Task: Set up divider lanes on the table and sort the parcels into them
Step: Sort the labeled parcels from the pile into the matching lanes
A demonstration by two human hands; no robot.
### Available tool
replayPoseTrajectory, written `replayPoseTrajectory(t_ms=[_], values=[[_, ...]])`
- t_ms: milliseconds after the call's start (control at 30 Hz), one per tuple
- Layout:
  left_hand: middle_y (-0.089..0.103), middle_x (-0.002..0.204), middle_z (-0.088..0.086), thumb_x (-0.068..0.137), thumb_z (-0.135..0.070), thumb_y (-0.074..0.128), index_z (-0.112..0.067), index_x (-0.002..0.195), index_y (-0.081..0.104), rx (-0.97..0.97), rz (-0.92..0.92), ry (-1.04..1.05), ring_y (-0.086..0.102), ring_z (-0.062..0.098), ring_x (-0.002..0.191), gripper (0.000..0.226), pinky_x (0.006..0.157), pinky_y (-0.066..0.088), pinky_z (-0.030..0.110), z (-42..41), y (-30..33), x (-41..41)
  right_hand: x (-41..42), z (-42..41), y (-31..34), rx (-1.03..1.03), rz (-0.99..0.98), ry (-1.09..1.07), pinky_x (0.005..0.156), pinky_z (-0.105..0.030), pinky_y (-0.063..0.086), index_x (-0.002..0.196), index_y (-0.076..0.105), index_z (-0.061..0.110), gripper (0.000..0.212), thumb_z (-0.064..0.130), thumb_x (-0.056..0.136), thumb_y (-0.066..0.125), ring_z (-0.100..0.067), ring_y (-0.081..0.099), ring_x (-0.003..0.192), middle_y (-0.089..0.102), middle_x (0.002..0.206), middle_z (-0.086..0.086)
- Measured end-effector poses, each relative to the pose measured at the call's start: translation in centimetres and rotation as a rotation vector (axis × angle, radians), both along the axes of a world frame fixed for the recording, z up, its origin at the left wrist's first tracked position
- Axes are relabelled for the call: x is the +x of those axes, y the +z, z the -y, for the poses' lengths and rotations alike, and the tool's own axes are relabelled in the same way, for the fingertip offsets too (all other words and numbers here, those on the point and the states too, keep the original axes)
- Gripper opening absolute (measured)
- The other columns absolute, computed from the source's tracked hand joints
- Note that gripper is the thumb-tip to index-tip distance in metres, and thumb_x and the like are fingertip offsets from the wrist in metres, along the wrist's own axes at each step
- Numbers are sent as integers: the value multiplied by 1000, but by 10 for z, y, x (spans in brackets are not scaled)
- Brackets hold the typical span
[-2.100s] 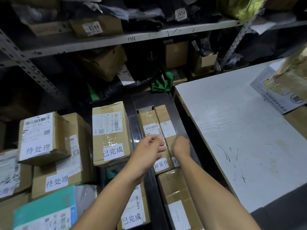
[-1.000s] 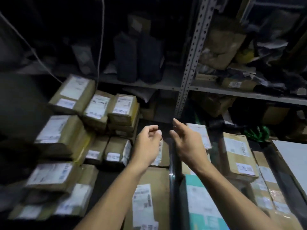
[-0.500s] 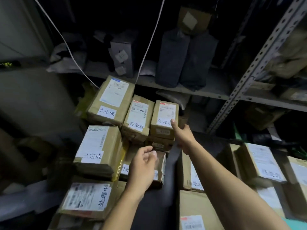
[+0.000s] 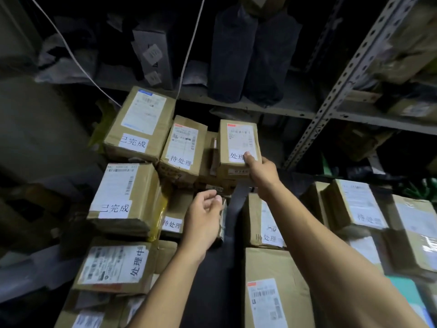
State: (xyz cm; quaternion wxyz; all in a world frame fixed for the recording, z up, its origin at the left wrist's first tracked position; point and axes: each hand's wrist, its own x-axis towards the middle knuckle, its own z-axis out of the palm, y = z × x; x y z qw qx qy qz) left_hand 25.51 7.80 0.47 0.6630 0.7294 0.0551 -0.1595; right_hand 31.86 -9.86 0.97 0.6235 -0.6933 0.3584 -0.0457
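A parcel depot or courier stockroom — dim and tightly packed. Brown taped cartons (image 4: 132,200) fill the view from 6 to 10 o'clock, each with a printed barcode shipping label and a white handwritten-style status sticker (image 4: 133,142) in Chinese characters. At 1 to 3 o'clock a slotted-angle steel shelving upright (image 4: 340,84) slants across — its grey shelf board (image 4: 248,106) at 12 o'clock carries dark mailer bags (image 4: 254,55) and more boxes.

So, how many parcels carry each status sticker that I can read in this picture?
已完成 parcels: 2
待处理 parcels: 3
处理中 parcel: 1
处理, rest covered or unclear: 2, the side parcel and the parcel gripped by the right hand
Total: 8
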Motion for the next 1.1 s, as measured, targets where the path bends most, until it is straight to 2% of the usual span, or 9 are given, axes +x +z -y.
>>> replayPoseTrajectory(t_ms=[100, 200, 300, 400, 500, 633, 767, 900, 1100], values=[[68, 107, -4, 99, -24, 54, -27, 114, 57, -44, 1, -22, 66, 7, 96, 16, 86, 54, 27, 15, 13, -12, -39, 25, 20, -20, 53, -10, 88, -44, 58, 119, 64, 20, 44, 48, 86, 65, -23, 70, 98, 71, 110, -3], [68, 105, -2, 99, -21, 54, -23, 114, 57, -77, 17, -52, 65, 6, 94, 15, 81, 52, 22, 32, 25, -28, -88, 48, 38, -22, 100, -2, 85, -45, 59, 109, 65, 23, 30, 44, 88, 66, -22, 71, 97, 73, 107, -1], [68, 109, 0, 98, -23, 56, -31, 105, 57, -79, 29, -94, 66, 10, 98, 11, 85, 54, 28, 50, 28, -47, -141, 65, 53, -35, 126, -10, 84, -38, 60, 123, 62, 15, 39, 38, 91, 66, -17, 72, 97, 73, 108, -1], [69, 109, -2, 97, -26, 57, -36, 98, 58, -63, 39, -124, 65, 10, 102, 11, 94, 53, 37, 64, 30, -67, -184, 73, 53, -51, 99, -54, 89, -40, 58, 120, 63, 14, 43, 41, 87, 67, -18, 72, 97, 74, 108, -1], [67, 107, -5, 97, -25, 56, -37, 100, 57, -18, 68, -113, 63, 10, 103, 12, 95, 53, 39, 70, 31, -85, -211, 62, 34, -86, 29, -51, 88, -37, 58, 118, 64, 15, 36, 39, 91, 65, -16, 71, 96, 73, 107, 0], [66, 105, -6, 97, -26, 57, -38, 95, 56, 43, 56, -76, 62, 11, 104, 12, 97, 52, 42, 66, 26, -101, -222, 45, -3, -95, -87, -61, 94, -41, 54, 116, 62, 20, 36, 43, 88, 64, -20, 67, 102, 69, 110, 1], [64, 105, -6, 97, -26, 56, -31, 108, 57, 80, 26, -78, 62, 12, 104, 12, 98, 51, 43, 55, 15, -109, -224, 46, -51, -74, -185, -78, 100, -47, 51, 127, 60, 14, 68, 59, 76, 63, -25, 64, 112, 67, 125, -7], [64, 103, -8, 97, -23, 56, -29, 108, 57, 73, 3, -76, 62, 10, 102, 12, 98, 51, 39, 50, 10, -112, -214, 43, -48, -70, -194, -100, 99, -39, 50, 136, 52, 14, 55, 45, 92, 63, -26, 61, 117, 62, 131, -6], [64, 104, -11, 98, -27, 55, -26, 116, 58, 87, -10, -83, 62, 8, 103, 18, 96, 52, 34, 39, 11, -104, -202, 39, -52, -56, -214, -33, 99, -42, 51, 142, 44, 16, 63, 46, 91, 64, -27, 59, 122, 57, 138, -8]])
